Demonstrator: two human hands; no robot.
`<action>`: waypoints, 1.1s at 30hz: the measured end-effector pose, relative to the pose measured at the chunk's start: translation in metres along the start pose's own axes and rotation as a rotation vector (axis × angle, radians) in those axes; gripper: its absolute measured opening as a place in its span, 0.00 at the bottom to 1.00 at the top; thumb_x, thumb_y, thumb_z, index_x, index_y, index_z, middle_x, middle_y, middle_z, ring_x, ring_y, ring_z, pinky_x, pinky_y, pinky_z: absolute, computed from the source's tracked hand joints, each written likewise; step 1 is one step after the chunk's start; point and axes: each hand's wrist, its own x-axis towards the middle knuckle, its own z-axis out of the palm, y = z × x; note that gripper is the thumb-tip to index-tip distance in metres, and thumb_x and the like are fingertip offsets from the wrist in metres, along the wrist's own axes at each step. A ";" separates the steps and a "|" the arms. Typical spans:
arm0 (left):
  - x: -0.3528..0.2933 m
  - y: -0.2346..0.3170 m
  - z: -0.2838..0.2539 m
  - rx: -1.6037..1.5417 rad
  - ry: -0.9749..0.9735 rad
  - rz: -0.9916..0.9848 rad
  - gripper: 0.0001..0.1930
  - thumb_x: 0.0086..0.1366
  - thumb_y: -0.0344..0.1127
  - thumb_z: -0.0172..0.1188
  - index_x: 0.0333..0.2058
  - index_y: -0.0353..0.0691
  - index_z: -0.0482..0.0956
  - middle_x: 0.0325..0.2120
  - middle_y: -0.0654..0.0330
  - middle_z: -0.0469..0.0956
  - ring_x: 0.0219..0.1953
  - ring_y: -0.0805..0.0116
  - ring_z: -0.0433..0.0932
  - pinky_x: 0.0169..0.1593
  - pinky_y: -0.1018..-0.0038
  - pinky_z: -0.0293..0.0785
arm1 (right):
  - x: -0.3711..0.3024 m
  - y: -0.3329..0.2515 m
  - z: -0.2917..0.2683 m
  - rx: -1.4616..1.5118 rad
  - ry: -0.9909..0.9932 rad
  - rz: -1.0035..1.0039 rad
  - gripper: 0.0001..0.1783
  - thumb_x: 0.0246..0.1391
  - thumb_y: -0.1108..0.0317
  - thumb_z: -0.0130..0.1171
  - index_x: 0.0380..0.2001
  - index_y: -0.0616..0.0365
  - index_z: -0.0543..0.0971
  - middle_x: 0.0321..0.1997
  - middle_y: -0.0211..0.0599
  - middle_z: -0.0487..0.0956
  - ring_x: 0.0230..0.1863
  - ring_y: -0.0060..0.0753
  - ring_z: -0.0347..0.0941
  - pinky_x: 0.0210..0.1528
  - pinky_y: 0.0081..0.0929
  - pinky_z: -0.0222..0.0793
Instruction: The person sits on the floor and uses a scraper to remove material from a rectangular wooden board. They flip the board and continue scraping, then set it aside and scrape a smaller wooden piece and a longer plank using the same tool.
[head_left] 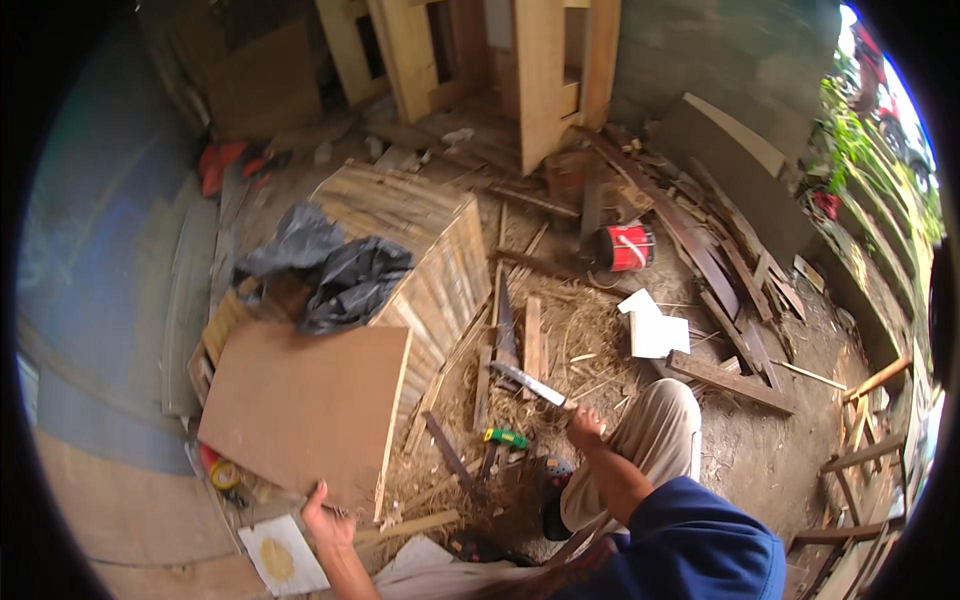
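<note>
Head view: left hand (325, 517) grips the near edge of a brown plywood board (300, 405), lying flat on a slatted bamboo crate (440, 255). Right hand (585, 428) closed round the handle of a handsaw (528, 384), blade pointing up-left over straw-littered ground. Black plastic bag (335, 268) on crate; red can (627, 247) further off.

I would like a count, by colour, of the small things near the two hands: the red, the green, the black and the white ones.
Red: 1, the red bucket
Green: 1, the green-handled tool
Black: 1, the black plastic sheet
White: 1, the white sheet pieces
Total: 4
The left hand grips the brown board; the right hand holds a machete.
</note>
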 end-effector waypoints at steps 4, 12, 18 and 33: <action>-0.007 -0.021 0.009 -0.107 0.023 -0.004 0.31 0.57 0.27 0.62 0.62 0.37 0.68 0.56 0.56 0.76 0.60 0.54 0.73 0.64 0.53 0.70 | -0.007 -0.031 0.009 0.063 0.169 -0.218 0.30 0.51 0.61 0.59 0.58 0.58 0.68 0.50 0.49 0.72 0.52 0.50 0.72 0.51 0.51 0.69; -0.021 -0.024 0.005 -0.255 -0.063 -0.056 0.30 0.68 0.33 0.57 0.67 0.34 0.61 0.60 0.49 0.72 0.60 0.48 0.73 0.57 0.50 0.77 | -0.079 -0.071 -0.075 0.510 -0.075 -0.489 0.35 0.58 0.50 0.61 0.61 0.62 0.66 0.56 0.62 0.71 0.56 0.62 0.73 0.56 0.51 0.72; -0.049 -0.067 0.049 -0.037 -0.012 0.019 0.29 0.68 0.33 0.59 0.66 0.35 0.65 0.58 0.47 0.75 0.59 0.51 0.74 0.64 0.47 0.67 | -0.135 -0.125 -0.260 1.367 -0.501 -0.661 0.44 0.66 0.34 0.48 0.64 0.67 0.67 0.58 0.57 0.77 0.61 0.45 0.74 0.63 0.42 0.70; -0.148 -0.111 0.181 0.564 -0.703 -0.237 0.36 0.69 0.55 0.59 0.66 0.35 0.64 0.56 0.48 0.76 0.57 0.52 0.77 0.60 0.54 0.71 | -0.213 -0.051 -0.486 1.102 0.335 -1.201 0.18 0.60 0.59 0.65 0.39 0.64 0.74 0.19 0.54 0.75 0.22 0.52 0.78 0.26 0.45 0.67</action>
